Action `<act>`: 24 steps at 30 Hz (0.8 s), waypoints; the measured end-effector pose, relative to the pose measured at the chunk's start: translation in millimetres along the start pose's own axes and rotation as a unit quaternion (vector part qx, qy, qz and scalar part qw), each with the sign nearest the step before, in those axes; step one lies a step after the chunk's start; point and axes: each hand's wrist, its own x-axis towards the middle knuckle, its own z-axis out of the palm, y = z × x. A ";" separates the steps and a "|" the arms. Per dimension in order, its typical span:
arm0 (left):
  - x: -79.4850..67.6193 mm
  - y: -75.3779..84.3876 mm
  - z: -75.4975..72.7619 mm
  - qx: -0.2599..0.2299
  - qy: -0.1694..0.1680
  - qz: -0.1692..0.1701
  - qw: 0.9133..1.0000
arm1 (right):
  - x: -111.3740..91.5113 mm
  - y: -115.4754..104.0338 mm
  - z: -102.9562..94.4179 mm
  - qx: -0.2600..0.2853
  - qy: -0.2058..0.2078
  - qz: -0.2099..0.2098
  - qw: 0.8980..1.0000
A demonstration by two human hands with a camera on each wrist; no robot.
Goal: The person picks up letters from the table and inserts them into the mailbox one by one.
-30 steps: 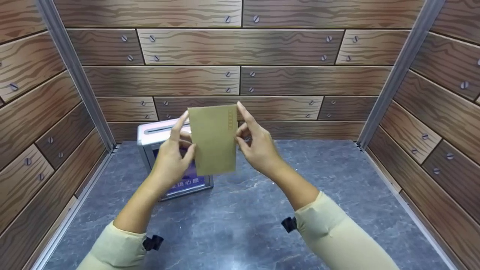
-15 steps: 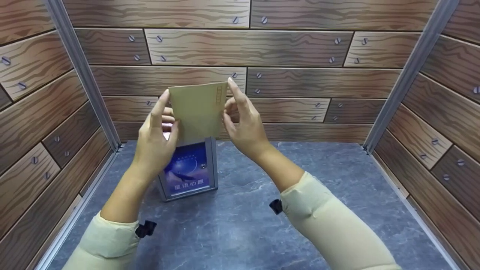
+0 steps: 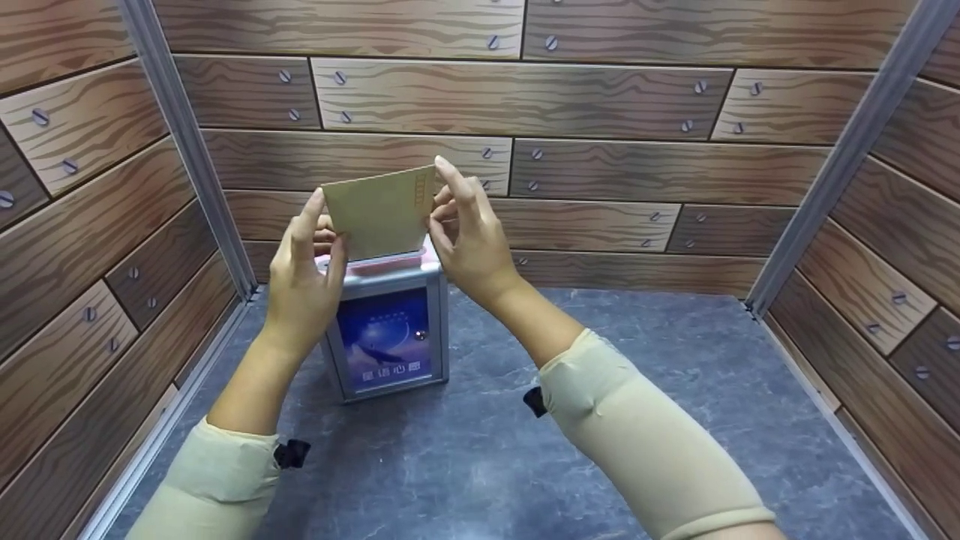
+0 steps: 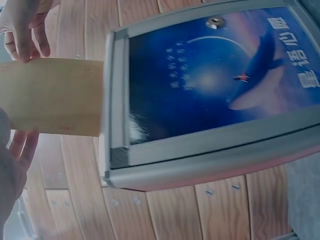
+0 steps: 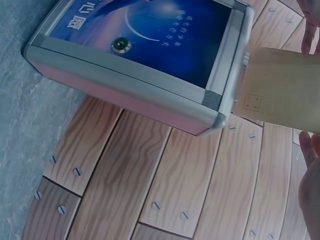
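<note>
Between my two hands a brown paper envelope (image 3: 382, 214) stands upright over a silver-framed box with a blue picture front (image 3: 386, 341). Its lower edge meets the box's top at the slot; how far it reaches inside I cannot tell. My left hand (image 3: 304, 281) pinches the envelope's left edge with thumb and fingers, index finger at the upper corner. On the opposite edge my right hand (image 3: 476, 247) pinches likewise, its index fingertip at the top right corner. The right wrist view shows the envelope (image 5: 285, 90) with small printed red squares, close against the box's top rim.
The box stands on a grey marbled tabletop (image 3: 480, 457), towards the back left. Wood-print walls (image 3: 600, 97) rise at the back and both sides, joined by metal corner posts (image 3: 202, 150). A small lock (image 5: 121, 45) sits on the box's front.
Both hands carried the envelope up and left to above the box, then its lower edge came down to the slot. The box appears shifted slightly right as the head view turned.
</note>
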 end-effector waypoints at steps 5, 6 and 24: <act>-6.9 -9.7 0.7 0.009 -0.005 -0.009 1.000 | -3.6 8.1 10.1 -0.004 -0.013 0.010 1.000; -7.8 -11.5 0.4 0.012 -0.006 -0.013 1.000 | -4.0 9.6 11.8 -0.004 -0.017 0.013 1.000; -4.1 -37.3 3.9 0.073 -0.115 -0.091 0.986 | -26.0 43.0 36.3 -0.044 -0.080 0.064 0.994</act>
